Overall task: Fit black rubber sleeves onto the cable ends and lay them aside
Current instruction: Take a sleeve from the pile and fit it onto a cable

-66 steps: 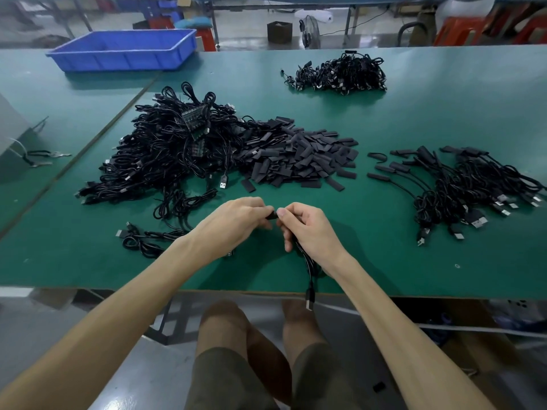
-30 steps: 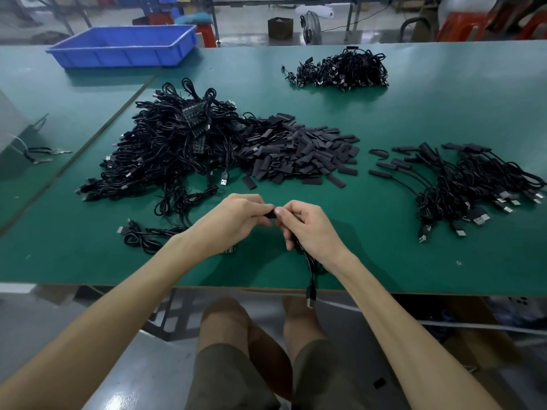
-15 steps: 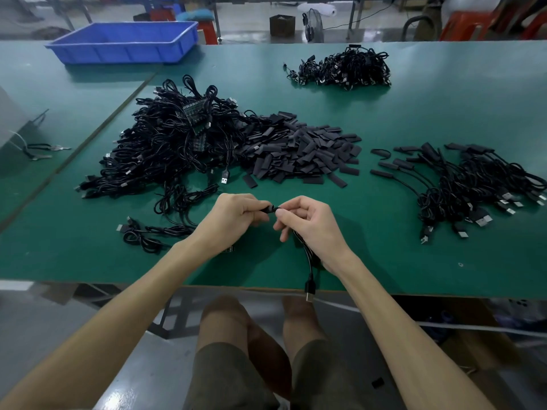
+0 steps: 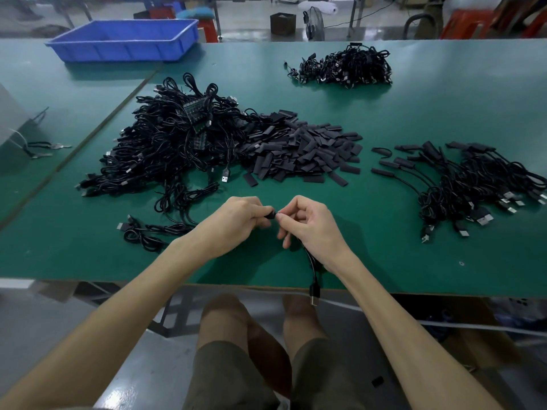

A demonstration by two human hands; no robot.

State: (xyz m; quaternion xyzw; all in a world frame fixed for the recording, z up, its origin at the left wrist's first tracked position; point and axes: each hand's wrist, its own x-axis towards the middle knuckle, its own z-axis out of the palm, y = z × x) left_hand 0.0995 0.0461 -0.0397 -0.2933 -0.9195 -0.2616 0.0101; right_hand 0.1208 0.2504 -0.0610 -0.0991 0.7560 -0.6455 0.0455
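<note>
My left hand [image 4: 236, 221] pinches a black rubber sleeve [image 4: 270, 215] just above the green table. My right hand [image 4: 307, 224] pinches the end of a black cable [image 4: 311, 266] against that sleeve; the cable runs under the palm and its USB plug [image 4: 314, 294] hangs over the front edge. A heap of loose black sleeves [image 4: 299, 150] lies behind my hands. Left of it is a big tangle of black cables [image 4: 171, 143]. At the right lies a pile of sleeved cables [image 4: 467, 184].
A blue plastic bin [image 4: 124, 39] stands at the far left. Another bundle of black cables [image 4: 346, 68] lies at the far centre. A small coil of cable [image 4: 148, 230] sits by my left wrist. Grey tools [image 4: 41, 149] lie on the left table. My knees show under the table's front edge.
My hands have drawn slightly apart and a short stretch of sleeve and cable end now shows between the fingertips. My right hand's lower fingers have uncurled a little.
</note>
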